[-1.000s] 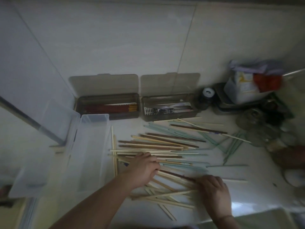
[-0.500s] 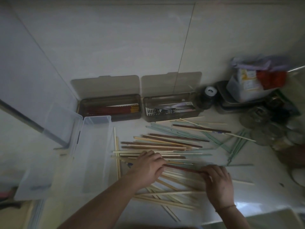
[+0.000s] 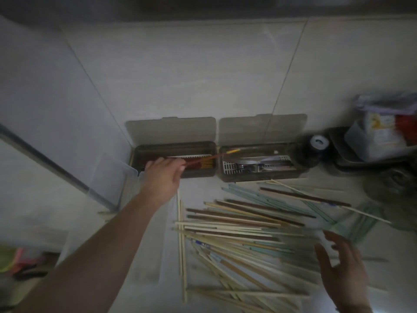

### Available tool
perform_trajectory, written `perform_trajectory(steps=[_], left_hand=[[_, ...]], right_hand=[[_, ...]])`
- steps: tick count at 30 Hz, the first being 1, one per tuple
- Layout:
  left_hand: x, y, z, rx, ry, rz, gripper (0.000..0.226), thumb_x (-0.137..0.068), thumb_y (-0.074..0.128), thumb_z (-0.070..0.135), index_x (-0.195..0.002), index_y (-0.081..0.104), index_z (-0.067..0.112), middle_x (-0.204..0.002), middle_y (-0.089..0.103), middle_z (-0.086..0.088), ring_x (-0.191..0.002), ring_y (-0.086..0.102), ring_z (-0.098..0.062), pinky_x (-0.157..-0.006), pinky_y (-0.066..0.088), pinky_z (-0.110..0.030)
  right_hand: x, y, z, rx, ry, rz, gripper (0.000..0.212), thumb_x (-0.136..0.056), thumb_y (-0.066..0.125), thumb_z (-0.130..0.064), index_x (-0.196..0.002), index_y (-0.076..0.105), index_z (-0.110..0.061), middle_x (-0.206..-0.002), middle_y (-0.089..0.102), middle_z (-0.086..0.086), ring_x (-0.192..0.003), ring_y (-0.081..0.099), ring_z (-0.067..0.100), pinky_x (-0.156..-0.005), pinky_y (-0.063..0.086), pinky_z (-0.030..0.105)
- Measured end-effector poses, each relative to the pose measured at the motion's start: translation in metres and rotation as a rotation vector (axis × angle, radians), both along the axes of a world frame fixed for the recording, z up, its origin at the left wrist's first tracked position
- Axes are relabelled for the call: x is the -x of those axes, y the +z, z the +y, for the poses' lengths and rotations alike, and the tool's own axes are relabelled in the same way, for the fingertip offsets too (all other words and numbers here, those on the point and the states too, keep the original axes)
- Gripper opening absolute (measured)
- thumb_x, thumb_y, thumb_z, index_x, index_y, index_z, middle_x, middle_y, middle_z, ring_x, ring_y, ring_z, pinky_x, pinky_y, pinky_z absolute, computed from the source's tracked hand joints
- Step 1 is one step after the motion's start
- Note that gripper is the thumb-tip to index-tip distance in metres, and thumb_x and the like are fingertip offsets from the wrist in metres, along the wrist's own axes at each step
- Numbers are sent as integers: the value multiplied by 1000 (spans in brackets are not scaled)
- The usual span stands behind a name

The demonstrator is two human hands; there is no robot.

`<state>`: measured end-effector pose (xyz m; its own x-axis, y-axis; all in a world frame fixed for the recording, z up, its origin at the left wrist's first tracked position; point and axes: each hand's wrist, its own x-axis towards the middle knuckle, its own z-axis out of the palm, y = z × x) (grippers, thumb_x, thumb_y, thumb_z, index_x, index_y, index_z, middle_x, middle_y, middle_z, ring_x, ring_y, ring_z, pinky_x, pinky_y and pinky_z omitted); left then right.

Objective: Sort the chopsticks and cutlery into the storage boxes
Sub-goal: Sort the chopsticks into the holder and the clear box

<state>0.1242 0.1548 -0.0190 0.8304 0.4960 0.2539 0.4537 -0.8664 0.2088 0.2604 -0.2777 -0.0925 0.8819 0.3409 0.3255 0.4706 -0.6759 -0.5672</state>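
My left hand (image 3: 163,177) holds a red chopstick with a yellow tip (image 3: 209,157) over the left dark storage box (image 3: 172,147), which holds red and yellow chopsticks. The stick slants up to the right, and its tip reaches above the right dark storage box (image 3: 259,175), where metal cutlery lies. My right hand (image 3: 340,265) hovers with spread fingers above the right end of a loose pile of chopsticks (image 3: 243,233) in wood, brown and pale green on the counter. Both box lids stand open against the wall.
A clear plastic bin (image 3: 126,175) stands left of the pile, partly under my left arm. At the right are a dark jar with a white cap (image 3: 318,142), a dark tray with bags (image 3: 381,136) and glassware. A tiled wall runs behind.
My left hand lifted from the pile and carried a red chopstick up to the left box. My right hand let go of the pile and rose, fingers spread. The camera moved closer.
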Motion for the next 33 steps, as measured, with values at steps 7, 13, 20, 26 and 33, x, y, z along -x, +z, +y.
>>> perform_trajectory(steps=[7, 13, 20, 26, 33], left_hand=[[-11, -2, 51, -6, 275, 219, 19, -90, 55, 23, -98, 72, 28, -95, 64, -5, -97, 53, -32, -90, 32, -42], [-22, -7, 62, 188, 406, 305, 20, -89, 60, 17, -100, 74, 28, -105, 70, -4, -103, 59, -28, -104, 32, -43], [-35, -10, 45, 226, 319, 238, 27, -93, 57, 29, -118, 66, 22, -120, 65, -12, -114, 56, -33, -106, 35, -46], [-30, -8, 14, 146, 156, 250, 23, -93, 53, 40, -102, 70, 27, -102, 70, -4, -95, 63, -29, -82, 48, -36], [-22, -14, 7, 107, 132, 286, 32, -92, 52, 39, -116, 67, 25, -113, 67, -4, -103, 61, -28, -90, 40, -37]], right_hand=[[-4, 1, -11, -7, -43, -14, 38, -85, 48, -46, -110, 63, -20, -105, 63, 3, -83, 56, 23, -72, 49, 33], [-8, 6, -27, 17, -111, 18, 40, -84, 49, -44, -107, 65, -14, -100, 64, 8, -86, 58, 31, -79, 41, 28], [-8, 0, -59, 212, -79, -76, 36, -84, 45, -31, -94, 72, -10, -99, 67, 12, -91, 55, 35, -80, 41, 36], [-19, 0, -63, 472, -9, -154, 13, -78, 67, -13, -88, 75, -13, -97, 68, 12, -86, 53, 39, -69, 50, 43], [-28, 9, -48, 598, 18, -153, 32, -76, 49, -32, -77, 76, -13, -90, 68, 12, -82, 55, 41, -66, 47, 42]])
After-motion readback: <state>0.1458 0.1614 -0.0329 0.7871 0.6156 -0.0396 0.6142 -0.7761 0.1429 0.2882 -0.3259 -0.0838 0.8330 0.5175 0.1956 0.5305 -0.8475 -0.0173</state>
